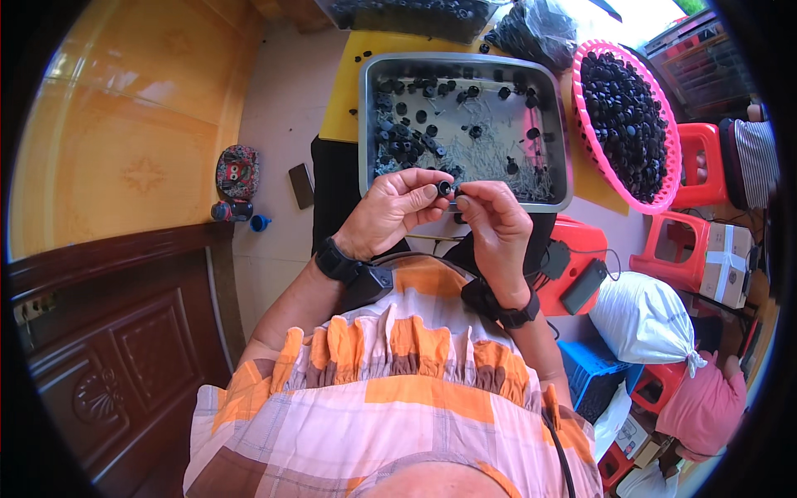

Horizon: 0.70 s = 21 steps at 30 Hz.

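My left hand pinches a small black round part between thumb and forefinger, just in front of a metal tray. My right hand meets it fingertip to fingertip, touching the same small part from the right. The tray holds several loose black parts on its left side and a heap of thin grey wire pieces toward the front. Both wrists wear black bands with black devices attached.
A pink basket full of black parts stands right of the tray on a yellow table. Red stools, a white sack, a cardboard box and a blue crate crowd the right. A phone lies on the floor left.
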Available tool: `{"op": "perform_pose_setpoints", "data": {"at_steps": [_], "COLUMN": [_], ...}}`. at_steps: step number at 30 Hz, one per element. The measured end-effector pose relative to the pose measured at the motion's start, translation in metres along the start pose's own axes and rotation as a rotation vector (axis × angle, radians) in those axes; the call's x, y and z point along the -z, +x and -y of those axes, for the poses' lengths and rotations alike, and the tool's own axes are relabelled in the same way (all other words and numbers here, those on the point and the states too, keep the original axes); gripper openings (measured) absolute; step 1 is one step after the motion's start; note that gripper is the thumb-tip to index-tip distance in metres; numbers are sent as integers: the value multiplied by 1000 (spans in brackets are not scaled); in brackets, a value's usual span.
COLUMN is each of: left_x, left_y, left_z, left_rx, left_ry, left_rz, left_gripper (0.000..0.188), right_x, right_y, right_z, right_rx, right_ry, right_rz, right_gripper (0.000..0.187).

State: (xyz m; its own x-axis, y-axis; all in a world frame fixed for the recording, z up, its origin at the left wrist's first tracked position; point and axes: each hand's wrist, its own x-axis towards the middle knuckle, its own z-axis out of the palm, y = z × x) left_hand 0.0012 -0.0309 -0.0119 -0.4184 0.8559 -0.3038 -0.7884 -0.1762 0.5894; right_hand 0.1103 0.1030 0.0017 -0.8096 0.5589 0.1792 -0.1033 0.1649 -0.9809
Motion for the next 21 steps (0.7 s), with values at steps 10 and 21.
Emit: {"op": "perform_pose_setpoints", "data": {"at_steps": [10, 21], "left_x": [-6, -16], "left_y": [-2, -7], "left_z": [2, -4], "left_rx": [-53, -137], "left_ry": [202, 603], "left_rz": [-53, -91], "left_gripper": [26, 28], "right_x": [1, 2], "right_y": [1, -3], "right_z": [0, -5], "right_rx": [54, -318], "right_ry": [-129, 194], "right_rz": [23, 49], "right_gripper": [17, 12]}}
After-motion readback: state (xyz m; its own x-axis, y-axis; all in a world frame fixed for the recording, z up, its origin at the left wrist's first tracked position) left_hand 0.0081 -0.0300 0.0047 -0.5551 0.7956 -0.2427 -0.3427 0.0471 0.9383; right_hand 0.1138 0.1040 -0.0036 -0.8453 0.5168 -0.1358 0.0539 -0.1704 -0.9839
